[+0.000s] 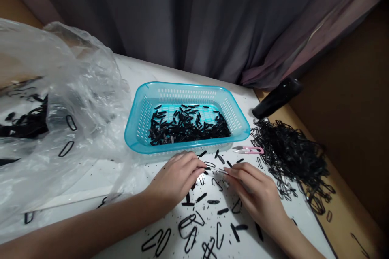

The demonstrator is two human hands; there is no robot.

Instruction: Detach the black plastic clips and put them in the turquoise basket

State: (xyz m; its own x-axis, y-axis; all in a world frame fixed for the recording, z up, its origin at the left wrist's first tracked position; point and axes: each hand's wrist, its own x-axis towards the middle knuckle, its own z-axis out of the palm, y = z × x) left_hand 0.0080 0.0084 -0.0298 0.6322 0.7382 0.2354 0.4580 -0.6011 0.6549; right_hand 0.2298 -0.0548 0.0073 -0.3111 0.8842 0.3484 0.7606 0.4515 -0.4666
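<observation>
My left hand (182, 172) is closed in a pinch on a small black strip (208, 168) just in front of the basket. My right hand (253, 186) pinches a thin silvery pointed tool (221, 170), its tip directed at the strip; its exact kind is too small to tell. Around both hands, black elongated loops (191, 238) and short black strips (213, 202) lie scattered with tiny black crumbs on the white tabletop. Behind the hands stands a blue perforated plastic basket (185, 147), its bottom covered with many similar black strips (188, 129).
Pink-handled thread snips (252, 150) lie right of the basket, beside a tangled heap of black loops (291, 153). A black cylindrical object (277, 98) leans behind the heap. Clear plastic bags (88, 89) with black pieces spread on the left. A dark curtain (182, 20) hangs behind.
</observation>
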